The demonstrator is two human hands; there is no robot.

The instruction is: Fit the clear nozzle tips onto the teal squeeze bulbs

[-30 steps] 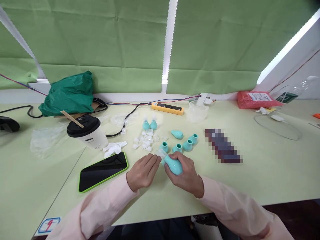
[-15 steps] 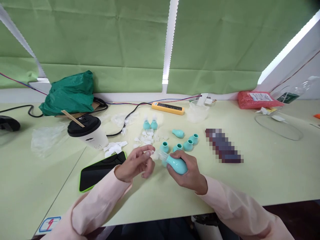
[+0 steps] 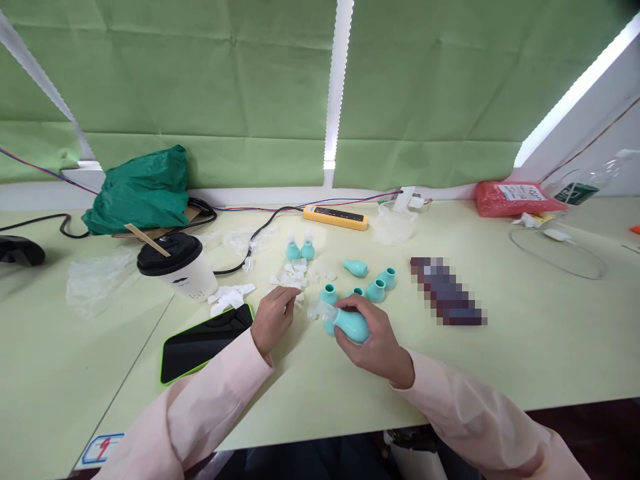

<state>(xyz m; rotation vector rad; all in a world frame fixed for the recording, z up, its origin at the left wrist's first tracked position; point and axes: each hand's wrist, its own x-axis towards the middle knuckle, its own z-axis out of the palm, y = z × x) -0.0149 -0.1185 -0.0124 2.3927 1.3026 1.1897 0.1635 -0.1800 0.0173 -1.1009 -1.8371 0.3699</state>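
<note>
A smartphone (image 3: 209,343) in a lime-green case (image 3: 183,377) is lying beside crumpled white tissue (image 3: 230,298). A wooden stirrer (image 3: 149,241) is poking from the black lid (image 3: 177,252) of a coffee cup (image 3: 193,280). Farther back, from left to right, a green plastic bag (image 3: 143,190), a yellow power strip (image 3: 335,217) and a red parcel (image 3: 510,199) are resting.

- Pale green worktop (image 3: 500,360), a seam running across its left part.
- On its left: lidded paper cup (image 3: 187,280), crumpled tissue (image 3: 231,298), green-edged phone (image 3: 205,345) lying screen up.
- Middle: scattered small white pieces (image 3: 287,276); behind them, two tipped turquoise bulbs (image 3: 300,252), upright.
- Right of those: several open-necked bulbs (image 3: 376,291) upright, one closed-looking bulb (image 3: 356,268) on its side.
- Rear: yellow power strip (image 3: 335,217).
- Far right: red package (image 3: 520,200).
</note>
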